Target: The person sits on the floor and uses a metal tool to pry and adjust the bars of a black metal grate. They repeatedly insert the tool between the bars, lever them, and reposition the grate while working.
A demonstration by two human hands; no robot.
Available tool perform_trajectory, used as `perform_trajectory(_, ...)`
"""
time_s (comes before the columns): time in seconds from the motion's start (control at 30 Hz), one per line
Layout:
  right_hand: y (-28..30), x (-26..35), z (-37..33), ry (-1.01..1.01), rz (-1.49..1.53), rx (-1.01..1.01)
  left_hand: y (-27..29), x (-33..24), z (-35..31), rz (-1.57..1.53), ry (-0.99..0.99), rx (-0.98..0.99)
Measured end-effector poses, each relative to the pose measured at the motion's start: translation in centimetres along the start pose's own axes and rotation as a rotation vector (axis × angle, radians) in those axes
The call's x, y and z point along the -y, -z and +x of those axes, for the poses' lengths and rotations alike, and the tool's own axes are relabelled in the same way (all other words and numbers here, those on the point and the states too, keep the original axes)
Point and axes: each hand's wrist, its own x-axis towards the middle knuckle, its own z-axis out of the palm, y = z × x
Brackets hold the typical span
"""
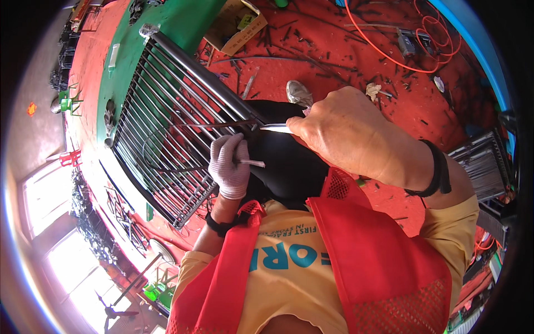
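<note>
My left hand (229,170), in a white knitted glove, is closed at the near end of a dark metal frame with many parallel bars (167,106). A thin brown strip (197,125) loops over the bars, and one end runs into my gloved fingers. From the glove sticks a narrow white end (253,163); whether it is a loose glove fingertip is unclear. My bare right hand (350,133) grips a silver blade-like tool (275,128), its tip at the frame's thick tube beside the strip. The tool's handle is hidden in my fist.
The frame leans across my lap over a green surface (192,22). Ahead stands an open cardboard box (236,28). Dark scraps litter the red floor (278,67). An orange hose (384,58) coils at the far right, near a blue edge (473,33). A dark rack (481,161) stands at right.
</note>
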Motion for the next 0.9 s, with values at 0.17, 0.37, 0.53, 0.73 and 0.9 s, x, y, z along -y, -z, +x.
perform_trajectory(0.17,-0.2,-1.8,0.6,0.003,0.014,0.068,0.0,0.0,0.3,0.012,-0.028,-0.021)
perform_trajectory(0.37,-0.4,-3.0,0.8,-0.037,0.059,0.099,0.0,-0.2,0.4,0.024,-0.018,-0.008)
perform_trajectory(0.53,-0.2,-3.2,1.6,-0.005,-0.01,0.116,-0.1,0.0,0.7,0.032,-0.056,-0.011)
perform_trajectory(0.73,0.8,-5.2,3.7,-0.112,0.256,0.372,-0.1,0.1,0.7,-0.001,-0.058,-0.029)
perform_trajectory(0.9,0.4,-5.9,3.0,-0.212,0.429,0.397,-0.2,0.1,0.6,-0.004,-0.043,-0.05)
